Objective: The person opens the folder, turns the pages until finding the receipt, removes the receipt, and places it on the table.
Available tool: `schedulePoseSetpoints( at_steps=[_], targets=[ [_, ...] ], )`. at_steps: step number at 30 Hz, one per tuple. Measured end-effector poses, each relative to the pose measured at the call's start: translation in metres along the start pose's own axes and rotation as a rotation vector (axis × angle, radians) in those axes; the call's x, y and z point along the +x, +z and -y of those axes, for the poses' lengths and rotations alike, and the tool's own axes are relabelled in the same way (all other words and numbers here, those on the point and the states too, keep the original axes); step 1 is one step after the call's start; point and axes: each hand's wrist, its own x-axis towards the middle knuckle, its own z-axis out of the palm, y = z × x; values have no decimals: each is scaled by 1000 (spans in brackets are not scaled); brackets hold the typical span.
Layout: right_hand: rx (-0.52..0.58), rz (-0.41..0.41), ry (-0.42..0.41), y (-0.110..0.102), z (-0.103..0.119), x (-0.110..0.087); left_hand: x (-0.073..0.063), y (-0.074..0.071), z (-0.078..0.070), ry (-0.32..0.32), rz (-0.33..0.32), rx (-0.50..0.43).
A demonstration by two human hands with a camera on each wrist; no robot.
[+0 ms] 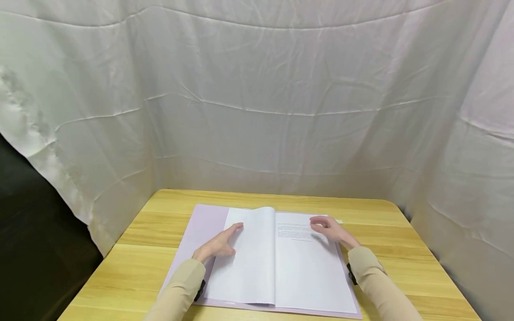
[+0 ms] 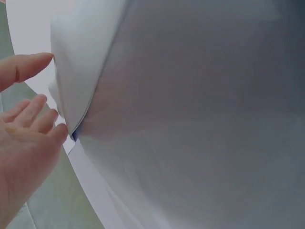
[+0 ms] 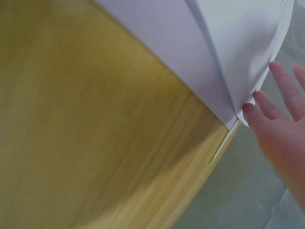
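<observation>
A lilac folder (image 1: 209,217) lies spread open on the table, with white pages inside. Its left page (image 1: 249,272) is blank and bulges up near the middle fold. Several lines of small print run across the upper part of the right page (image 1: 311,276). Over the left page is my left hand (image 1: 218,244), thumb apart from the loosely extended fingers, holding nothing. My right hand (image 1: 332,230) hovers at the upper right of the printed page, casting a shadow on it. In the right wrist view its fingers (image 3: 281,86) are spread and relaxed near the page edge.
Beneath the folder is a light wood table (image 1: 132,263). A small pale green strip (image 1: 339,221) sits by the folder's upper right corner. Grey-white curtains (image 1: 273,133) hang behind and at both sides, with a dark area (image 1: 36,249) at the far left.
</observation>
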Motion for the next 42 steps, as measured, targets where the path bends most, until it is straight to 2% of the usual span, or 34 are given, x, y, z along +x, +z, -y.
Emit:
schedulePoseSetpoints(
  at_steps=[9,12,18,24,28,34,42],
  targets=[
    [-65,-72,7,-3,-7,7,0,3,-1,-50,84,-40],
    [-75,-82,22,-4,-8,9,0,3,-2,-82,87,-63],
    [-122,-128,7,-7,-10,14,1,3,-3,-140,103,-23],
    [-143,-156,0,-7,-10,17,2,5,-3,-150,119,1],
    [-163,-209,-9,-7,-9,17,2,5,-3,-158,120,-2],
    [-158,-340,43,-7,-7,17,2,6,-2,-169,127,-3],
    [-124,-443,170,-10,-7,20,2,5,-1,-175,131,-28]
  ],
)
